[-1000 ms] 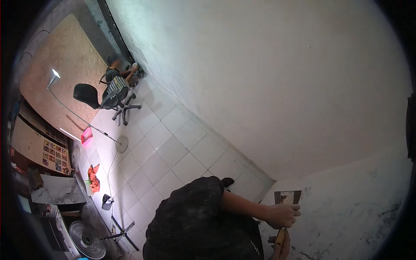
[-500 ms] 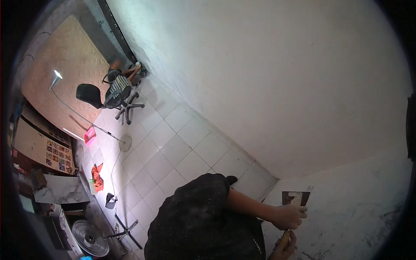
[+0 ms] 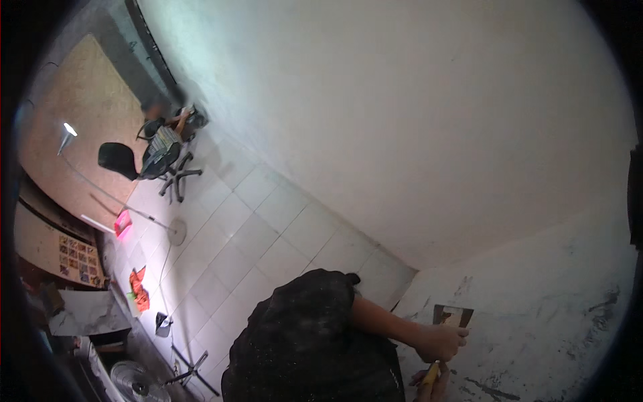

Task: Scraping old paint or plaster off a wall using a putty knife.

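My left hand [image 3: 439, 342] reaches across from a black sleeve, its fingers curled shut just below the wide dark blade of a putty knife [image 3: 441, 313]. A pale smear covers the middle of that blade, which lies close to the white, scuffed wall surface. Directly below, at the lower edge, my right hand [image 3: 434, 387] is closed around a yellow handle [image 3: 429, 375]. My left fist hides the stretch between blade and handle, so I cannot tell whether they belong to one tool or two.
Beyond a tiled floor [image 3: 258, 234], another person [image 3: 179, 120] is by the wall behind an office chair [image 3: 119, 161]. A lamp [image 3: 69, 130] on a bent stand, a pink container [image 3: 122, 224], an orange cloth [image 3: 138, 289] and a fan [image 3: 137, 386] line the left.
The room has shifted left in view. Both hands sit slightly lower and further left, and more of the yellow handle shows. My left hand keeps its closed grip by the blade.
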